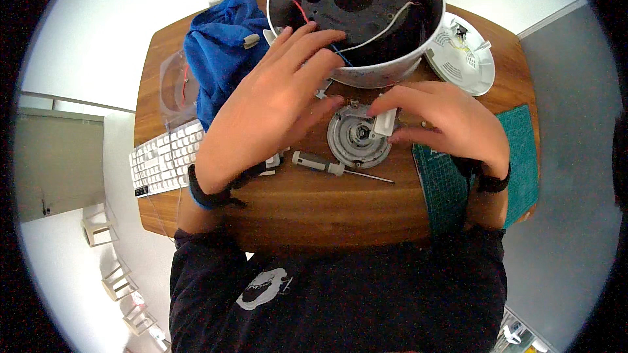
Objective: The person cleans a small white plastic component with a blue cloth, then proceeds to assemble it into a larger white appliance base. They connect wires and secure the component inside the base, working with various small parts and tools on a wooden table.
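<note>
A wide round appliance housing (432,10) with a black inner plate stands at the far middle, with red, white and blue wires in it. My left hand (281,88) is over its near left rim, fingers stretched out and apart, with nothing seen in them. Whether the fingertips touch the housing or a wire I cannot tell. My right hand (451,112) pinches a small white plastic piece (386,122) between thumb and fingers. The piece is over the right side of a round grey metal disc part (356,144), which lies flat before the housing. A grey-handled screwdriver (318,162) lies in front of the disc.
To the left are a blue cloth (222,46), a white keyboard (167,157) and a clear plastic container (176,88). A green cutting mat (520,157) lies under my right forearm. Behind it rests a white vented cover (474,65). The wooden table (314,216) has a curved edge.
</note>
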`<state>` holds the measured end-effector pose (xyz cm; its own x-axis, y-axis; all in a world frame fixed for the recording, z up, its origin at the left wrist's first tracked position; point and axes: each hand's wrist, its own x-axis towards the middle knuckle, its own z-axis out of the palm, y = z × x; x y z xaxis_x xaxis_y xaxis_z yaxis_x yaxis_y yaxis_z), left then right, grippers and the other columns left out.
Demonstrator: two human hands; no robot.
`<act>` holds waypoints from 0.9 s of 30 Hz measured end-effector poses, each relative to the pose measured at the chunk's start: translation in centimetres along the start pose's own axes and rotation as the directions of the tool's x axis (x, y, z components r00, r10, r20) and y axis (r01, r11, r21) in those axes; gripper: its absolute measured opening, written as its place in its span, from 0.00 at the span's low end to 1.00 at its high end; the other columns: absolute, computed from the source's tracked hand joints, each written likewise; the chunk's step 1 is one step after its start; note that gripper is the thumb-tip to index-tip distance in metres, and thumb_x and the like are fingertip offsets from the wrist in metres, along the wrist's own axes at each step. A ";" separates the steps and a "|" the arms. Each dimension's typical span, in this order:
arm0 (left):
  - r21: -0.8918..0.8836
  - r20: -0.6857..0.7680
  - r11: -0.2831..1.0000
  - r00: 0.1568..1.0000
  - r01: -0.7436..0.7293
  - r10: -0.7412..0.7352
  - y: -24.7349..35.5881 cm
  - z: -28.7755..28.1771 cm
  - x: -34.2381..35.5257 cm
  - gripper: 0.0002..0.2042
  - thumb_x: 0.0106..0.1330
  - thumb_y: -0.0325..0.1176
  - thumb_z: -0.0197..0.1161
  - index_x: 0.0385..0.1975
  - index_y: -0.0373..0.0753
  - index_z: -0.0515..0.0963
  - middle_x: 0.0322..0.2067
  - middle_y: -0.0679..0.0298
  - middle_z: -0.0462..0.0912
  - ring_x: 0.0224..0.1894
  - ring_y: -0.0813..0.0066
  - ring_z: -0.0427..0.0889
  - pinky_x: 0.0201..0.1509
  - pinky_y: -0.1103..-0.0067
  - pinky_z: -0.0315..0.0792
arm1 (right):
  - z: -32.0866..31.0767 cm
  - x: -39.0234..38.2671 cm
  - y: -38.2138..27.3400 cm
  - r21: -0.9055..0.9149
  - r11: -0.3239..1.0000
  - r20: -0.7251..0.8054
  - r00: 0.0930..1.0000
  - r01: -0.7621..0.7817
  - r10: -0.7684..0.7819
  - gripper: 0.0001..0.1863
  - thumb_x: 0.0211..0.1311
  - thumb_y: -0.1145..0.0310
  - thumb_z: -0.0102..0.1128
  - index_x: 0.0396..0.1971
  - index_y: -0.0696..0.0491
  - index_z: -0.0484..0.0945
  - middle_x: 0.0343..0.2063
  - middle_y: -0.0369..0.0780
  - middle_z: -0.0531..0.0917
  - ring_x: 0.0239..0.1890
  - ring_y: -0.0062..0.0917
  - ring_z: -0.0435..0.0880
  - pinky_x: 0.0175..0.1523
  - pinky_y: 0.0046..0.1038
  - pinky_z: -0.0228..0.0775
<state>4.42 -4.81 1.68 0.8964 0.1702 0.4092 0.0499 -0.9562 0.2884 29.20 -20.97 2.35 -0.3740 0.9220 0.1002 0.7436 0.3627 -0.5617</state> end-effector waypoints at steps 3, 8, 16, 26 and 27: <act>0.022 -0.113 0.999 0.993 0.031 -0.028 -0.1 1.0 0.3 0.19 0.64 0.28 0.76 0.50 0.34 0.76 0.68 0.51 0.77 0.68 0.41 0.77 0.70 0.57 0.75 | 0.4 0.0 -0.1 -0.016 1.000 -0.044 0.999 0.004 -0.005 0.24 0.65 0.68 0.72 0.60 0.50 0.78 0.48 0.45 0.89 0.51 0.47 0.89 0.54 0.44 0.82; -0.103 -0.201 0.982 0.964 0.158 -0.176 -0.6 1.4 0.7 0.16 0.61 0.27 0.76 0.44 0.33 0.77 0.58 0.52 0.84 0.56 0.41 0.84 0.58 0.57 0.80 | 0.2 -0.4 -0.5 -0.008 0.995 -0.046 0.994 -0.099 0.098 0.23 0.66 0.67 0.72 0.59 0.49 0.77 0.47 0.46 0.89 0.51 0.47 0.89 0.54 0.45 0.81; -0.091 -0.279 0.991 0.952 0.102 -0.123 -2.5 1.2 1.1 0.13 0.63 0.27 0.76 0.40 0.34 0.78 0.57 0.49 0.87 0.50 0.39 0.86 0.50 0.60 0.81 | -0.7 -1.2 -0.5 -0.033 0.996 -0.020 0.996 -0.086 0.085 0.22 0.60 0.71 0.76 0.52 0.51 0.77 0.50 0.42 0.84 0.53 0.45 0.86 0.55 0.43 0.80; -0.297 -0.336 0.941 0.905 0.163 -0.262 -5.5 0.1 -0.1 0.12 0.73 0.32 0.74 0.39 0.34 0.76 0.50 0.52 0.91 0.47 0.71 0.88 0.47 0.77 0.76 | -2.0 -2.3 1.5 0.003 0.997 -0.037 0.996 -0.076 0.076 0.21 0.58 0.70 0.79 0.48 0.52 0.78 0.47 0.42 0.79 0.51 0.43 0.83 0.55 0.40 0.78; -0.328 -0.349 0.929 0.892 0.170 -0.286 -5.9 0.0 -0.3 0.12 0.73 0.32 0.74 0.39 0.34 0.75 0.46 0.53 0.92 0.46 0.74 0.87 0.47 0.78 0.76 | -1.9 -2.3 1.9 0.004 0.998 -0.050 0.997 -0.059 0.060 0.20 0.59 0.71 0.78 0.48 0.52 0.78 0.47 0.42 0.79 0.51 0.42 0.83 0.55 0.40 0.78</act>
<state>3.89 0.77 -0.13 0.6319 0.5088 0.5847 0.0542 -0.7815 0.6215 32.59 -22.14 2.62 -0.3007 0.9476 0.1078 0.7620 0.3066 -0.5703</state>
